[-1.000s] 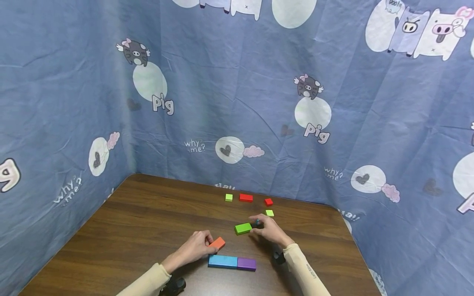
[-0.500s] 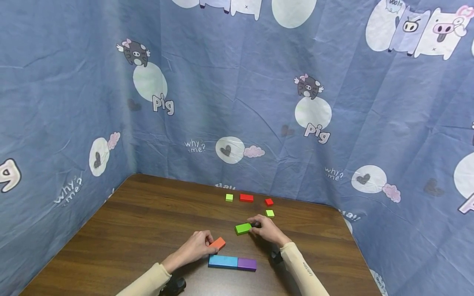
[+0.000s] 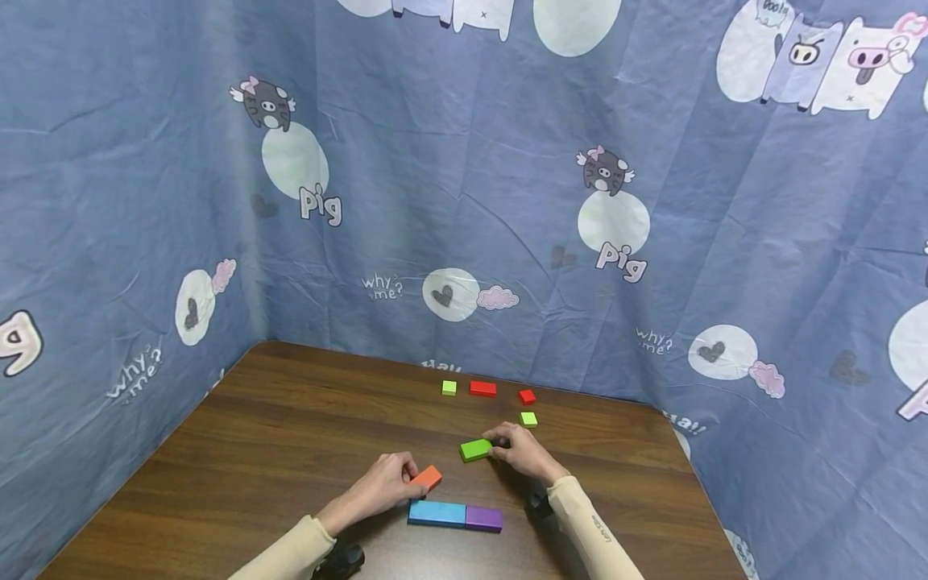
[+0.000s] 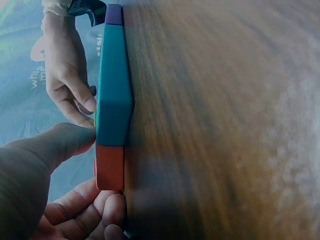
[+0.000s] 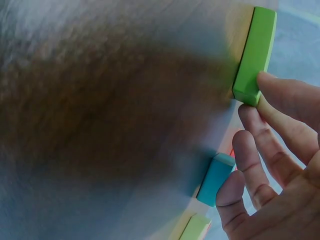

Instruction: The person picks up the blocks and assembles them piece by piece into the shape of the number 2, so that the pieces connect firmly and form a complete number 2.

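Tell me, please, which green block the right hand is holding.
The longer, deeper green block, pinched at its end by the right hand. The two small lime blocks are paler and lie farther back.

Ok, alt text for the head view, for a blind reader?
A person's left hand grips an orange block; the right hand pinches a green block. On the brown table, a blue block and purple block lie end to end nearer the camera, red blocks and lime blocks farther back.

I saw blue pig-print fabric (image 3: 449, 185), a brown wood-grained worktop (image 3: 326, 419), an orange block (image 3: 429, 477), a green block (image 3: 474, 450), a blue block (image 3: 437, 512) and a purple block (image 3: 483, 519).
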`<state>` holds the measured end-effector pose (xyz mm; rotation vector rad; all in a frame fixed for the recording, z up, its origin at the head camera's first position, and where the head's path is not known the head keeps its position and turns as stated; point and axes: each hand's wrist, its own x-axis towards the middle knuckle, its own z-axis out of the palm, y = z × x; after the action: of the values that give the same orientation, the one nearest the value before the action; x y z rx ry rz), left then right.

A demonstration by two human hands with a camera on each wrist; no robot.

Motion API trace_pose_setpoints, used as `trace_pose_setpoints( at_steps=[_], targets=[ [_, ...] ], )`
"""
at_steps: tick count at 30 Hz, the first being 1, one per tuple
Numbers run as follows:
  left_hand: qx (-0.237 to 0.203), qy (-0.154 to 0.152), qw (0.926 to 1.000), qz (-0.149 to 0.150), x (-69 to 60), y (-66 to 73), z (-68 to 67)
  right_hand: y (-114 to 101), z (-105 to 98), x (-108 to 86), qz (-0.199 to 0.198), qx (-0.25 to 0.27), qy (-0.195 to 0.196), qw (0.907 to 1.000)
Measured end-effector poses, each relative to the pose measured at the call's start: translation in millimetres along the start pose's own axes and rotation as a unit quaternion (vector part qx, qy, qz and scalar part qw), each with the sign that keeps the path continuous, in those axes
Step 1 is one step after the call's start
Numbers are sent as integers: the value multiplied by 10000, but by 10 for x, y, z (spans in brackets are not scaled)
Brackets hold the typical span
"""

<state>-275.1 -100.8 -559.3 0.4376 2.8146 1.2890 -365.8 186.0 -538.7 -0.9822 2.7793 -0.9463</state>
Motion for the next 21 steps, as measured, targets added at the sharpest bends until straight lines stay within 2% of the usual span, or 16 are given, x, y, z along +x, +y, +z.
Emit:
trace_pose_setpoints(
  at_steps=[9,21],
  targets=[
    [41,16,10000,5,-3,-10,12,-15,38,-3,36,-10,3,10000],
    [-37,-4,10000,7,-1,-3,5,-38,50,8,-149,-94,51,9998]
  ],
)
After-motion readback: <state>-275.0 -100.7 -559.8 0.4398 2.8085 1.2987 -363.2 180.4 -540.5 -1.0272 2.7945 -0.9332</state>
